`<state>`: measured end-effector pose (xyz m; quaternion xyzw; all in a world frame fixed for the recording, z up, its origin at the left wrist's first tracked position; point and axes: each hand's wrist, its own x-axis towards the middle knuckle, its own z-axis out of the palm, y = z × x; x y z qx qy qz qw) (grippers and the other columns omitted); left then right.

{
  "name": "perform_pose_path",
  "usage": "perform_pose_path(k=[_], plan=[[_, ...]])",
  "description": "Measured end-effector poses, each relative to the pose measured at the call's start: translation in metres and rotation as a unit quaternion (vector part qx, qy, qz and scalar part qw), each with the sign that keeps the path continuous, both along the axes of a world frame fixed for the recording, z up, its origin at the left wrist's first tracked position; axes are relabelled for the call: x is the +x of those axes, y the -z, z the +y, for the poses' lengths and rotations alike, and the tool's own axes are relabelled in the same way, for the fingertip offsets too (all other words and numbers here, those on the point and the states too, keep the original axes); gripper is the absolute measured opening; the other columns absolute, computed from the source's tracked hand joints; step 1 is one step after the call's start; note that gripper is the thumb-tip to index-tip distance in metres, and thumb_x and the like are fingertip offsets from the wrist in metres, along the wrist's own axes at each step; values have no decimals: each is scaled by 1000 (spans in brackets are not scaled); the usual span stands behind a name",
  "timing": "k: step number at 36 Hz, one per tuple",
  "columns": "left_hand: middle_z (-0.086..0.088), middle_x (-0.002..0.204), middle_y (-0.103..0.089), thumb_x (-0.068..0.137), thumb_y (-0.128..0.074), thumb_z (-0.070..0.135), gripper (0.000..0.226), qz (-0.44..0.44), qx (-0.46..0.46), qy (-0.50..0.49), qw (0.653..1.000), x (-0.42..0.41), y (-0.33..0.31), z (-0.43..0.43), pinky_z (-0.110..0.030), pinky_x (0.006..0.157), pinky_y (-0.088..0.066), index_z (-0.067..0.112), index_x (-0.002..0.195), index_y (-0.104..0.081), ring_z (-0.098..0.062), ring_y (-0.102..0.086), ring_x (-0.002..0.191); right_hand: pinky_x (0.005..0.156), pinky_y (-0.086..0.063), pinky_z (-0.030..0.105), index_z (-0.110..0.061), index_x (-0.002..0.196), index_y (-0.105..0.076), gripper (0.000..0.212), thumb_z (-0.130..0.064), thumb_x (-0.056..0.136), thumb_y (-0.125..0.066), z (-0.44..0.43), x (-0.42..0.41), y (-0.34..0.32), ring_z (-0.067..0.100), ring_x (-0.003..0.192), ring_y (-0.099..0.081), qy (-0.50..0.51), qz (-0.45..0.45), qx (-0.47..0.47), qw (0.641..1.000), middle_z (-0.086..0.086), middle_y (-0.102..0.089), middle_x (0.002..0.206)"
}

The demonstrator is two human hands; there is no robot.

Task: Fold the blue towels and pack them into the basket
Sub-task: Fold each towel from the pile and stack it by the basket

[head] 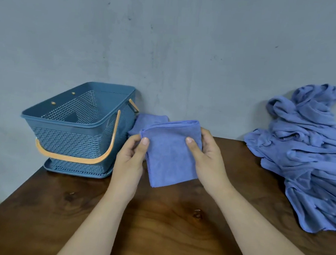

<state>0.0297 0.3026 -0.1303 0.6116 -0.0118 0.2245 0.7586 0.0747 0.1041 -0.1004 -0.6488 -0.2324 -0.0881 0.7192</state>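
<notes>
While the left hand [130, 158] and right hand [208, 156] pinch the folded towel [171, 159] by its side edges, thumbs on top, it hangs just above the bench [156, 222], beside the basket [72, 142]. The layers should probably be kept squared under a firm pinch, then lowered flat into the basket. A second folded towel [150, 120] lies behind, and the unfolded pile [308, 153] sits at the right.

A blue lattice-patterned basket [77, 125] with an orange handle [93, 159] is seen; towels [308, 157] are periwinkle, the table [156, 226] dark brown.
</notes>
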Motion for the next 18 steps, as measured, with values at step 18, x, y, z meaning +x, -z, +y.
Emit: perform_pose_path(k=[18], plan=[[21, 142, -60, 107, -62, 44, 42, 86, -23, -40, 995, 18, 32, 11, -42, 83, -67, 47, 146, -49, 0, -68, 120, 93, -59, 42, -14, 135, -61, 41, -22, 97, -72, 119, 171, 11, 30, 117, -65, 44, 248, -170, 953, 11, -67, 131]])
